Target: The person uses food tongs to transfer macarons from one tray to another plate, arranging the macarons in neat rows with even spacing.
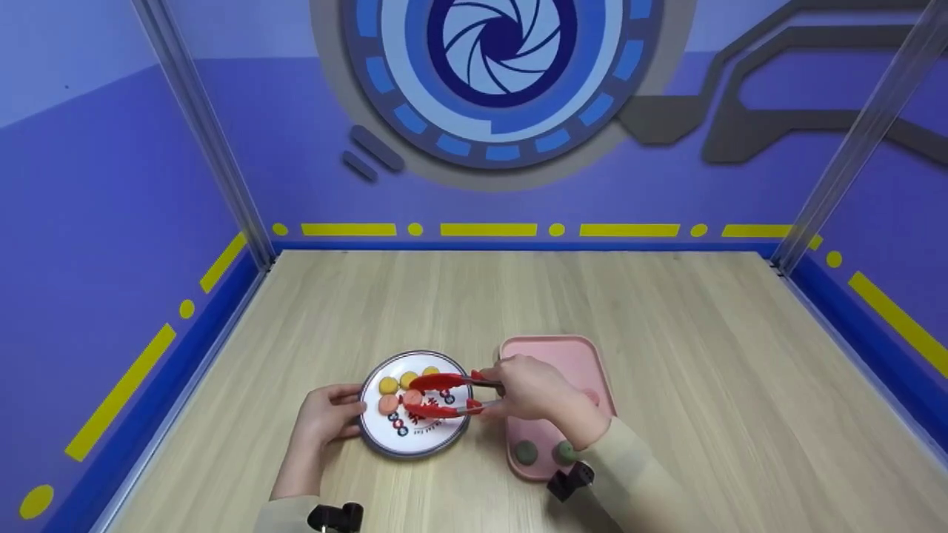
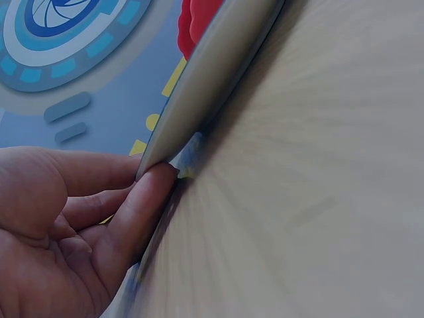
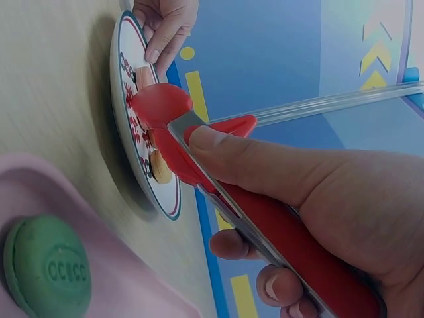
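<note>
My left hand [image 1: 324, 414] pinches the left rim of a round white plate [image 1: 421, 440] between thumb and fingers; the left wrist view shows the thumb at the rim. Several yellow macarons [image 1: 389, 386] and pink macarons [image 1: 388, 404] lie on the plate. In my right hand [image 1: 529, 389] is a pair of red-tipped tongs [image 3: 245, 218], thumb on one arm and fingers curled round the other. The tongs' spread tips reach over the plate, with one pink macaron [image 1: 413, 399] between them. Whether they touch it I cannot tell.
A pink tray [image 1: 552, 355] lies right of the plate, partly under my right forearm. Two green macarons [image 1: 526, 452] sit at its near end, and a pink macaron [image 1: 592, 397] shows near its right edge. Blue panels [image 1: 474, 207] enclose the wooden table.
</note>
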